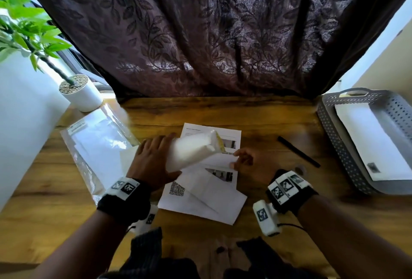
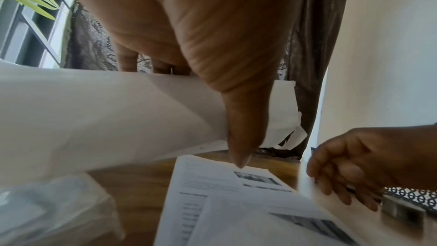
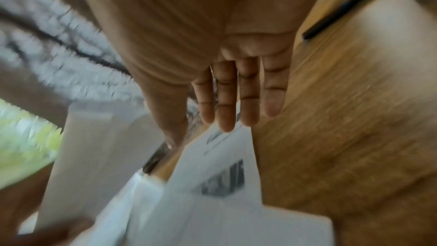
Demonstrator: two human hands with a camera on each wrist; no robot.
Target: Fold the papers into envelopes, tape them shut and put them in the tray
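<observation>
My left hand (image 1: 153,162) grips a white envelope (image 1: 191,151) and holds it tilted above the table, thumb (image 2: 238,128) in front and fingers behind. Its torn-looking end (image 2: 283,115) points right. Just to the right, my right hand (image 1: 245,162) pinches the lifted edge of a folded printed paper (image 1: 218,160) between thumb and fingers (image 3: 224,91). More printed sheets (image 1: 200,200) lie fanned on the wooden table under both hands. The grey perforated tray (image 1: 330,136) stands at the far right with a white envelope (image 1: 374,140) lying in it.
A black pen (image 1: 298,151) lies between the papers and the tray. A clear plastic sleeve with white envelopes (image 1: 95,144) lies at the left. Behind it stands a white plant pot (image 1: 82,93). A dark curtain hangs along the table's far edge.
</observation>
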